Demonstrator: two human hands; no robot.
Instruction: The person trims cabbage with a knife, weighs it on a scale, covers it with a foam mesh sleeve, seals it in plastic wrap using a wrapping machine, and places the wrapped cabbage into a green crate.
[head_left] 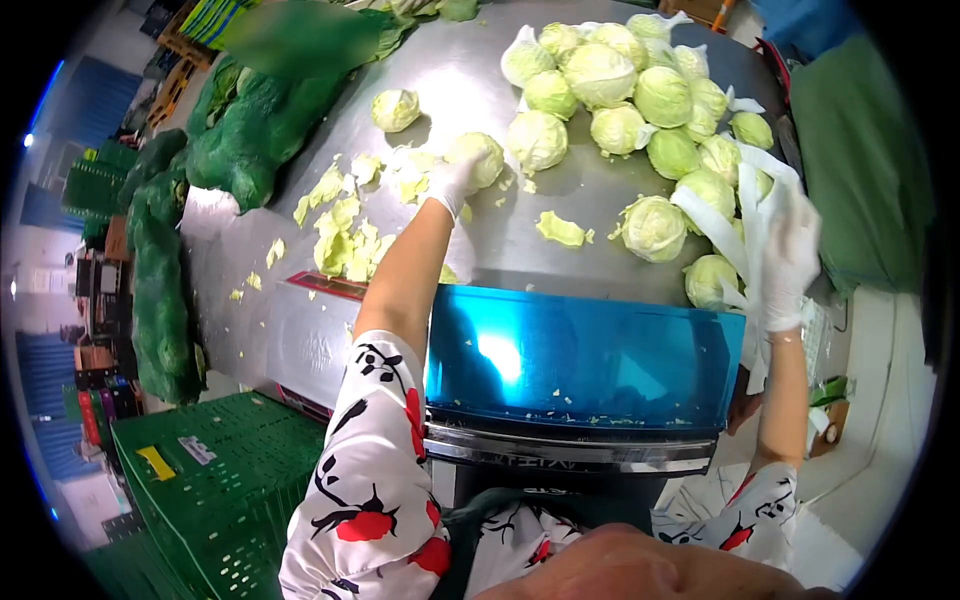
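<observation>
My left hand (449,187), in a white glove, grips the near side of a pale green cabbage (480,158) on the metal table; its fingers are partly hidden. Torn cabbage leaves (345,235) lie scattered to the left of it. At the right edge of the table, my gloved right hand (791,255) is closed on long white strips (750,215), whose material I cannot make out. The strips drape over some cabbages in front. Several more cabbages (600,75) are heaped at the back right, some with white sheets around them. One cabbage (396,110) sits apart, farther left.
Filled green net sacks (240,150) line the table's left side. A blue shiny panel (590,355) of a machine stands between me and the metal table (490,235). Green crates (225,450) are at the lower left. Green cloth (860,170) hangs at the right.
</observation>
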